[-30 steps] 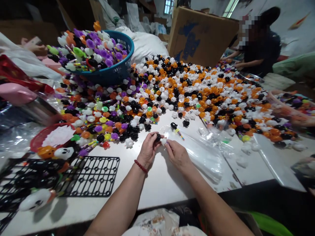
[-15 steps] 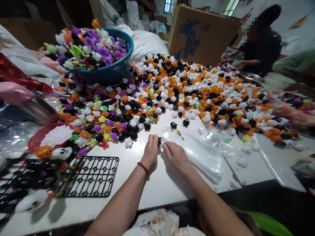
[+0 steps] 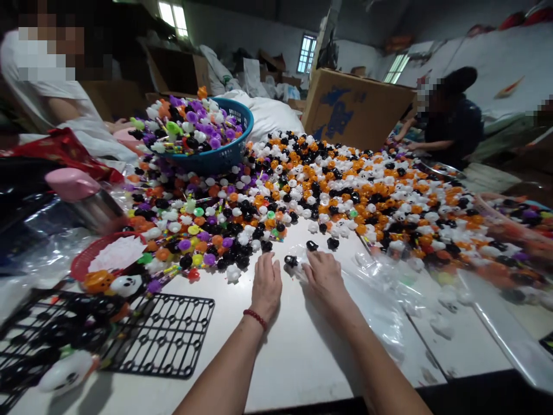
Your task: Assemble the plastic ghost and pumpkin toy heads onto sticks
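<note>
My left hand point(image 3: 266, 283), a red bead bracelet at its wrist, lies on the white table with its fingers stretched out and nothing in them. Just right of its fingertips is a small black ghost-shaped topper point(image 3: 291, 260). My right hand point(image 3: 324, 274) rests over the near end of clear plastic bags point(image 3: 380, 317), fingers curled down; what they grip, if anything, is hidden. Another black topper point(image 3: 311, 245) shows right beyond those fingers, its candy-filled stick covered by the hand. A loose black piece point(image 3: 332, 244) lies close by.
A large heap of orange, white and black toppers point(image 3: 367, 184) fills the far table. Behind it stand a blue basket point(image 3: 224, 155) and a cardboard box point(image 3: 354, 109). At left are a red basket point(image 3: 82, 259) and black grid tray point(image 3: 164, 334). Two co-workers sit beyond.
My hands have moved apart. The black topper that was between them now lies on the table side. My right hand has moved onto the bags and the other topper's stick. The view has tilted up.
</note>
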The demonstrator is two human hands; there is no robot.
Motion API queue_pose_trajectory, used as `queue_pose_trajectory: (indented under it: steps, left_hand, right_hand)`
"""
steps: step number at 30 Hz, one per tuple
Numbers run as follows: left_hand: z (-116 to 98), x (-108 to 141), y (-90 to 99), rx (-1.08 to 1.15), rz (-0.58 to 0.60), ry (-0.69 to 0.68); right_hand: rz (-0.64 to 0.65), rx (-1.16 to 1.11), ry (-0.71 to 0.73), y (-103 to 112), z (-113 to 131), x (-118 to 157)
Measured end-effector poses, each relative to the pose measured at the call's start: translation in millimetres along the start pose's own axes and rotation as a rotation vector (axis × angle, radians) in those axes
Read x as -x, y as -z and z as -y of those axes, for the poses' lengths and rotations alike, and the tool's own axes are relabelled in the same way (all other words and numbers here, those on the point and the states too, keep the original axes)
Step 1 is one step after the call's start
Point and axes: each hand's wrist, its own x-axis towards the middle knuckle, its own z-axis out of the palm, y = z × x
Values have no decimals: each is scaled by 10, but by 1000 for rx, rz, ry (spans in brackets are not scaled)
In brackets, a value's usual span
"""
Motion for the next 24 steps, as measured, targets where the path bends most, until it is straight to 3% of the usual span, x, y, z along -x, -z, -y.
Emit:
queue_pose_trajectory:
  steps: [2, 7, 10, 13, 18, 24]
  left_hand:
    - [80, -37, 3, -49, -35, -23]
    - [208, -60, -5, -100, -74, 84]
    - [203, -55, 5, -53, -122, 112]
    - [171, -58, 16, 20, -153, 117]
    - [160, -97, 22, 155, -132, 142]
    - [105, -105, 69, -119, -13, 148]
  right_hand:
    - [-16, 33, 15, -68, 32, -249]
    - [188, 13, 35, -494, 346, -958]
    - [205, -26, 11, -685, 440, -1151]
    - [223, -85, 4, -720, 444, -1065]
    - [279, -210, -35, -587, 443, -597]
    - [225, -340, -214, -361, 354, -24]
